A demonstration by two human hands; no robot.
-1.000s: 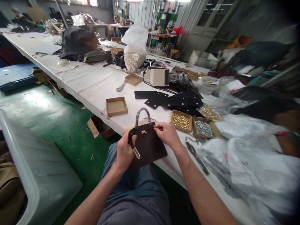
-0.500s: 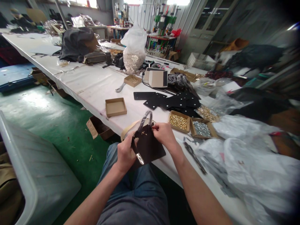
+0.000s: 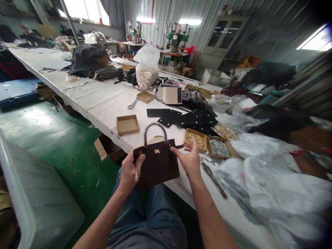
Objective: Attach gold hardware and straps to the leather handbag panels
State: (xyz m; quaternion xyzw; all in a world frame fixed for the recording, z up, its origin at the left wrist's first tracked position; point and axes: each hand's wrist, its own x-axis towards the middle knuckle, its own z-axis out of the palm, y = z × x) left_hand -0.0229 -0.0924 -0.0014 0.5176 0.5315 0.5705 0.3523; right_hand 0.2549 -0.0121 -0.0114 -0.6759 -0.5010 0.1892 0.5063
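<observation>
A small dark brown handbag (image 3: 158, 165) with a wrapped arched handle and a gold clasp is held upright over my lap at the table's front edge. My left hand (image 3: 129, 171) grips its left side, thumb on the front, with a strap end and metal clip hanging by the palm. My right hand (image 3: 188, 159) pinches the short strap at the bag's upper right corner. A box of gold rivets (image 3: 195, 139) lies just beyond my right hand.
On the long white table (image 3: 98, 93) lie an empty cardboard tray (image 3: 128, 125), black punched leather pieces (image 3: 189, 117), a box of silver hardware (image 3: 219, 147), pliers (image 3: 214, 179), plastic bags (image 3: 275, 186) at right and a tall bag of metal parts (image 3: 147, 67). Green floor at left.
The bag has turned from edge-on to face me, upright. My right hand moved from the bag's top to its right corner strap. The camera tilted up a little.
</observation>
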